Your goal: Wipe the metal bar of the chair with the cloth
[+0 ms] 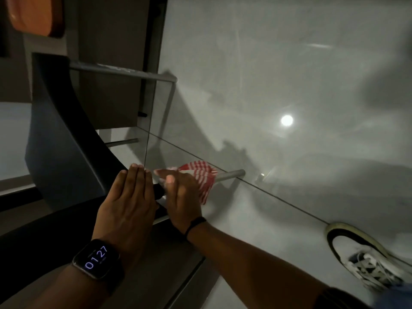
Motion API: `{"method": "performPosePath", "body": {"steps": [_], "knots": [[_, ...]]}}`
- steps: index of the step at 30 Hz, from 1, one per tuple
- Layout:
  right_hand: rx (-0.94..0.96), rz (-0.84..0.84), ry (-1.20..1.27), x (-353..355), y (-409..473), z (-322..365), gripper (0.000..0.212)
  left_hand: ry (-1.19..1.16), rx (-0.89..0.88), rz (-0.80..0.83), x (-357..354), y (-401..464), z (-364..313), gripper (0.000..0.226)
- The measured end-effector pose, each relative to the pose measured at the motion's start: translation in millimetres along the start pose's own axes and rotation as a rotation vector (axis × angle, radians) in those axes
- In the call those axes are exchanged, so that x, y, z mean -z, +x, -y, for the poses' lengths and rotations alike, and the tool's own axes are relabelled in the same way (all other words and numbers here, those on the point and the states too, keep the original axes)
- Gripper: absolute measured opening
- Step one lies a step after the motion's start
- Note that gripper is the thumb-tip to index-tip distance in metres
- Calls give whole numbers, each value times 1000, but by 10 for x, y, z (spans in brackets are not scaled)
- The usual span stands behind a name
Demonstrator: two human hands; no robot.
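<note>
A dark chair (64,139) lies tipped, its metal legs pointing right over the floor. My right hand (182,197) is closed around a red-and-white striped cloth (204,177), which is wrapped on the near metal bar (231,175); the bar's bare end sticks out beyond the cloth. My left hand (129,201) rests flat with fingers together on the chair's dark edge, just left of the right hand. It holds nothing. A smartwatch sits on the left wrist.
Another metal bar (124,73) of the chair runs higher up, and a short one (122,142) shows in between. Glossy grey floor tiles (289,85) reflect a lamp. My white shoe (365,262) stands at the lower right. An orange object (33,14) is at top left.
</note>
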State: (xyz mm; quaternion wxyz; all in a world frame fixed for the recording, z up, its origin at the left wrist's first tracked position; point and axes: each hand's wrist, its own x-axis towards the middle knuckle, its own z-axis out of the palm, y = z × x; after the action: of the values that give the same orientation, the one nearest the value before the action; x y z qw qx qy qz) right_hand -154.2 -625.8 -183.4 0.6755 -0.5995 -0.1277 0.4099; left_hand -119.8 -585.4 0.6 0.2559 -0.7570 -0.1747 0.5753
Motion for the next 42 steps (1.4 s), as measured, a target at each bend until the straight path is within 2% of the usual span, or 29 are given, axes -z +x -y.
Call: {"method": "performPosePath", "body": {"steps": [4,9,10,14,17,19,21,24,27,29,31,33,34,37,40,42], "knots": [[8,122,-277,81,26,-28,75,58,-41,72,33,-17,4,76],[-23,147,-419,262,124,-580,90,-137,-31,-83,-104,4,20,77],[-23,145,-435,288,153,-689,90,-136,-21,-101,-140,14,19,75],[-97,85,-466,511,262,-1058,57,-96,2,-121,-210,90,20,72],[-227,89,-420,668,356,-1169,57,-23,37,-103,-196,129,-16,72],[-240,31,-328,624,339,-1055,51,36,28,-51,-192,85,-17,67],[-212,-31,-315,467,256,-801,50,56,13,23,-155,65,-27,72],[-32,-68,-315,122,37,-328,43,-1,-4,52,-91,-7,3,73],[55,43,-217,-121,-85,-20,49,-1,-15,138,-15,-29,42,73],[68,47,-260,-144,-64,-26,45,-14,-21,150,-2,-23,64,72],[105,18,-290,-84,-1,-132,40,-59,-26,91,-28,3,62,71],[140,-43,-332,-6,95,-300,42,-63,-13,16,-67,32,35,72],[139,-73,-356,37,140,-401,45,-33,-5,35,-84,30,19,73],[69,-44,-418,231,202,-738,50,23,-9,67,-122,31,8,73],[-110,119,-444,584,344,-1160,54,-28,3,-6,-171,56,1,69],[-262,216,-493,804,474,-1338,54,20,-2,20,-159,43,-16,75]]}}
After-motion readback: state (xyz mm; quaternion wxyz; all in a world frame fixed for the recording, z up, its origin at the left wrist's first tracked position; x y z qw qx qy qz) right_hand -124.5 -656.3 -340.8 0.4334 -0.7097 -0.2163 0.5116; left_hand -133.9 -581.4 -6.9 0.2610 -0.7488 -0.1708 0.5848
